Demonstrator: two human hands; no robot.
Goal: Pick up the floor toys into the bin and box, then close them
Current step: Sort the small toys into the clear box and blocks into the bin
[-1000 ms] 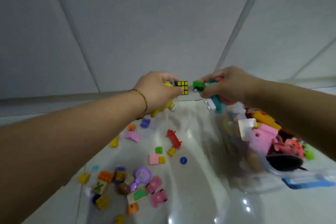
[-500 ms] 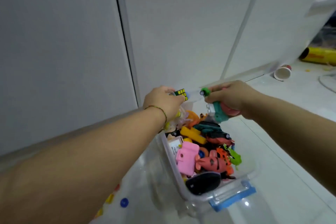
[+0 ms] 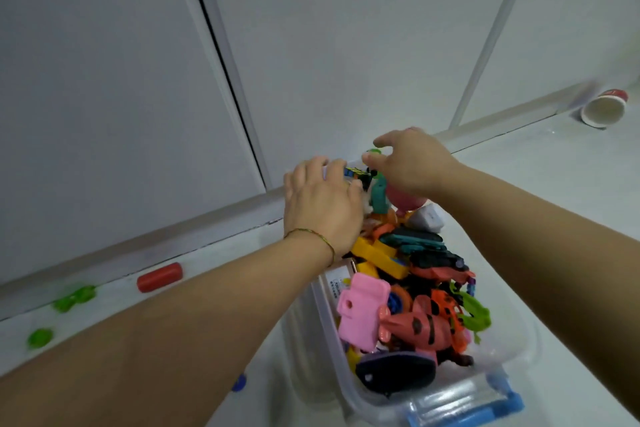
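Observation:
A clear plastic bin with a blue latch stands on the white floor, heaped with toys, among them a pink block and an orange fish. My left hand lies palm down over the bin's far end and pinches a small puzzle cube between finger and thumb. My right hand hovers beside it with fingers spread. Just below it, a teal toy and a pink toy rest on the pile.
White cabinet doors and a baseboard run behind the bin. On the floor to the left lie a red cylinder, green toys and a blue disc. A tipped paper cup lies far right.
Both hands came down onto the far end of the bin. My right hand opened and let go of the teal and pink toys. The view swung right, away from the scattered floor toys.

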